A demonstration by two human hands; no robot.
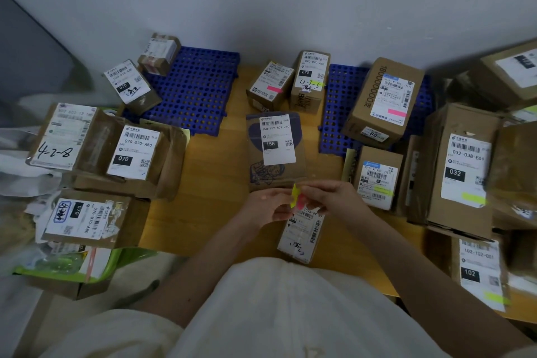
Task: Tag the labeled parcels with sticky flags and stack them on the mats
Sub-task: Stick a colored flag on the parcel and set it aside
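Head cam: both hands meet near the bench's front edge. The left hand (268, 205) and right hand (331, 197) pinch a small pad of sticky flags (297, 197), yellow and pink, over a white-labeled parcel (302, 231). A 15H parcel (276, 148) lies just behind. Two blue mats (197, 87) sit along the back edge, boxes crowding both side edges.

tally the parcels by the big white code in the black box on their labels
070 parcels: 4
15H parcel: 1
032 parcel: 1
102 parcel: 1
Total: 7
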